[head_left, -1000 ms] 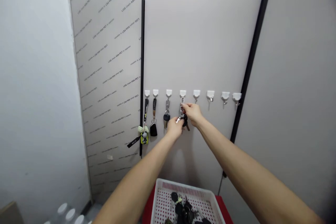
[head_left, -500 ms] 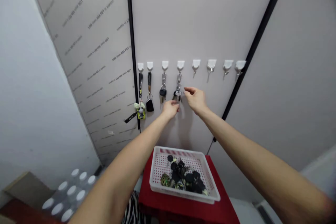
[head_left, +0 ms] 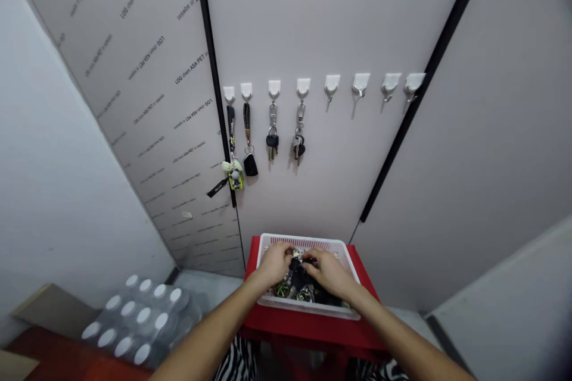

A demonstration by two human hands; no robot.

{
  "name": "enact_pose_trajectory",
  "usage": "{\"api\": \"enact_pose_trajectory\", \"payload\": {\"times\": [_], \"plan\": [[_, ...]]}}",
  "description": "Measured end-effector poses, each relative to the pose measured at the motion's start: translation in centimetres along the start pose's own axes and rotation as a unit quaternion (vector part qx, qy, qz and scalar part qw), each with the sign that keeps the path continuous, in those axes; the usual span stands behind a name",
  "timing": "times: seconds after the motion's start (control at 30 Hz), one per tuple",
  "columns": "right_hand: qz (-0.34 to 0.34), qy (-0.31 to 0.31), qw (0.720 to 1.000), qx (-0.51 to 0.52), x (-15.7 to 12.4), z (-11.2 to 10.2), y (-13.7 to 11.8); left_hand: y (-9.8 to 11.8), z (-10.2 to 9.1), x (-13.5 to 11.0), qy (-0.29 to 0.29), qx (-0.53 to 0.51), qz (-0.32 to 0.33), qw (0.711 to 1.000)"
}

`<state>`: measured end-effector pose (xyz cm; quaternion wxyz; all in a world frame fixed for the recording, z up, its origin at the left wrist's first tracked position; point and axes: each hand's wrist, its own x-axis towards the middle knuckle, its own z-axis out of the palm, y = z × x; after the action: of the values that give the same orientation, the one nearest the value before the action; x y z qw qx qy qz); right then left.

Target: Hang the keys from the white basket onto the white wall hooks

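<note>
My left hand (head_left: 276,263) and my right hand (head_left: 329,274) reach into a white plastic basket (head_left: 308,309), side by side. Fingers of both are bent and closed on the black-headed keys (head_left: 300,277) near the basket's far side; just which keys each one pinches is partly hidden. Round green-and-gold charms (head_left: 281,289) lie among the keys in front of them. Above, on the wall panel, a bunch of keys (head_left: 298,146) hangs by a metal clip from a white hook (head_left: 303,88), with a second bunch (head_left: 272,141) to its left.
Further left hang a car key fob (head_left: 251,164) on a braided strap and a charm keychain (head_left: 235,177). Hooks without keys, such as this one (head_left: 332,87), continue rightward. The basket stands on a red stool (head_left: 313,327). White-capped bottles (head_left: 143,315) stand at lower left.
Both hands have come down from the keys hanging on the fourth hook into the basket. Those keys now hang free. The view has tilted slightly.
</note>
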<state>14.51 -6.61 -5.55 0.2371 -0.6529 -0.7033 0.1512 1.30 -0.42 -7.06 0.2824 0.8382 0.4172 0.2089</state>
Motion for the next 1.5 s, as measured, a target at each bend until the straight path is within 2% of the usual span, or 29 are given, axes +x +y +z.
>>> {"api": "enact_pose_trajectory", "payload": {"times": [0.17, 0.37, 0.5, 0.6, 0.7, 0.8, 1.0, 1.2, 1.3, 1.4, 1.5], "plan": [[0.027, -0.010, 0.999, -0.037, -0.9, -0.1, 0.7, 0.0, 0.8, -0.1, -0.031, 0.096, 0.063, 0.993], [0.008, -0.022, 1.000, -0.020, -1.7, -0.2, 1.7, -0.2, 1.4, 0.4, -0.032, 0.175, 0.068, 0.982], [0.012, -0.029, 0.999, -0.012, -1.8, -0.4, 1.5, -0.1, 0.9, 0.4, -0.045, 0.174, 0.050, 0.982], [0.017, -0.026, 1.000, -0.004, -1.7, -0.4, 1.5, 0.0, 0.1, 0.5, -0.026, 0.127, 0.027, 0.991], [0.017, 0.005, 1.000, 0.020, -1.4, -0.5, 1.5, 0.2, -0.8, 0.9, 0.010, 0.054, 0.020, 0.998], [0.020, 0.039, 0.996, 0.082, -0.6, -0.7, 1.1, 0.8, -1.6, 1.3, -0.009, -0.045, 0.005, 0.999], [0.034, 0.044, 0.977, 0.204, 0.8, -1.5, -0.5, 2.4, -2.7, 1.8, -0.036, -0.213, -0.020, 0.976], [0.044, 0.053, 0.962, 0.264, 1.5, -2.7, -1.3, 3.3, -3.1, 2.5, -0.027, -0.303, -0.037, 0.952], [0.035, 0.062, 0.956, 0.283, 2.1, -3.8, -1.6, 3.8, -3.4, 2.7, -0.007, -0.335, -0.014, 0.942], [0.027, 0.069, 0.953, 0.295, 3.0, -5.5, -2.1, 4.5, -3.8, 2.8, -0.027, -0.360, 0.039, 0.932], [0.026, 0.090, 0.952, 0.291, 3.9, -7.5, -2.6, 5.6, -4.2, 3.3, -0.034, -0.374, 0.054, 0.925]]}}
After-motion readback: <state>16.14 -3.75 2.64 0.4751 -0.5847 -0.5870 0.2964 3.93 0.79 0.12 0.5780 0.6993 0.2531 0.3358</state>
